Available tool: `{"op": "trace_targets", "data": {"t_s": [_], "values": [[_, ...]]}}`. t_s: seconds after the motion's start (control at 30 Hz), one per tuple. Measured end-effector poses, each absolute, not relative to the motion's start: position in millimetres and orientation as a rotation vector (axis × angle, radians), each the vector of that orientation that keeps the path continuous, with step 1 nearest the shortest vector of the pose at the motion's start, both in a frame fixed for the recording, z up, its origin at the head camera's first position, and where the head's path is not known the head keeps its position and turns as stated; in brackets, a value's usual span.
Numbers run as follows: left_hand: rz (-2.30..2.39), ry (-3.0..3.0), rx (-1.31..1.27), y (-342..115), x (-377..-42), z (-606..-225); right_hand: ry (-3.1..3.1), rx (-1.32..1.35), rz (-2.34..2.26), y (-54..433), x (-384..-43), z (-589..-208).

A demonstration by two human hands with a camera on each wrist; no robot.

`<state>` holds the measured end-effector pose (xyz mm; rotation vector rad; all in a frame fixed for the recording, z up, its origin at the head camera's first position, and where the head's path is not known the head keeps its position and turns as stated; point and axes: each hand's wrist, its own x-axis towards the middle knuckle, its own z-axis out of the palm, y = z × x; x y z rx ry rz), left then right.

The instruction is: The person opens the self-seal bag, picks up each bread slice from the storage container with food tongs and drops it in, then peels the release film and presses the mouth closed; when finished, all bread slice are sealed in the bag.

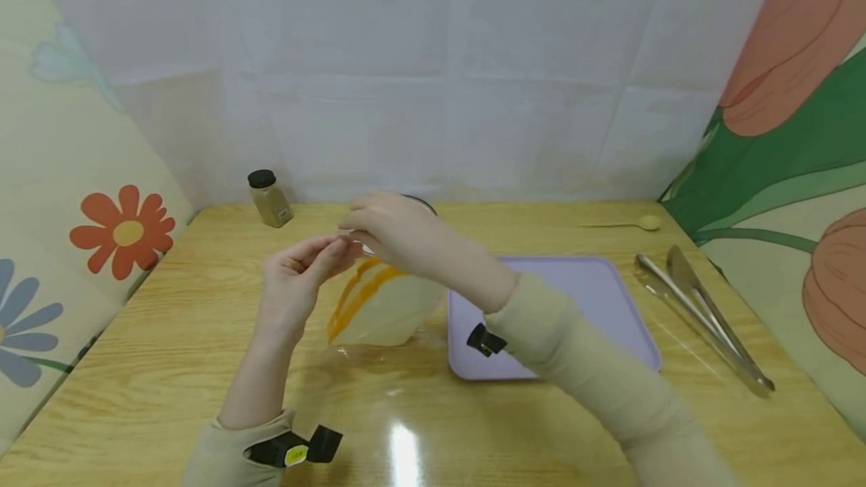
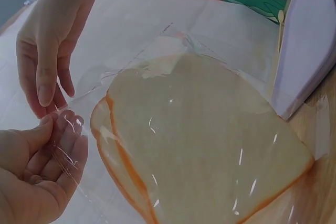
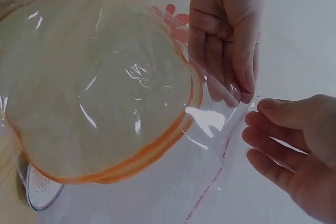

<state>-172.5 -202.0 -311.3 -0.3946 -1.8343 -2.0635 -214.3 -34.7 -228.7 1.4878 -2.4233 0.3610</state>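
Note:
A clear plastic bag (image 3: 210,140) holds bread slices (image 1: 395,310) with orange-brown crusts, hanging tilted above the table. My left hand (image 1: 294,284) pinches the bag's edge between thumb and fingers. Right against it, my right hand (image 1: 399,235) pinches the same edge with its fingertips. In the left wrist view the bread (image 2: 194,129) fills the middle, with the left hand (image 2: 37,166) at lower left and the right hand (image 2: 58,51) above it. A printed red line runs along the bag's edge in the right wrist view, near the right hand (image 3: 299,145).
A lilac tray (image 1: 575,280) lies to the right of the bread. Metal tongs (image 1: 704,322) rest beyond it, with a yellow spoon (image 1: 639,224) behind. At the back left stands a black-lidded jar (image 1: 271,200). A dark-rimmed white dish (image 3: 42,190) is partly hidden behind the hands and bread.

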Motion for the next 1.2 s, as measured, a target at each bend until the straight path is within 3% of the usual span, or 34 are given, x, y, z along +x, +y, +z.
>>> {"op": "trace_targets", "data": {"t_s": [0.5, 1.2], "values": [[-1.980, -1.861, -0.392, -197.0, -169.9, -309.0, -2.543, 1.465, -0.051, -46.6, -211.7, -207.7], [-1.981, -1.888, -0.389, -199.0, -167.8, -307.1, -2.422, 1.435, -0.377, -51.5, -208.8, -212.5]]}}
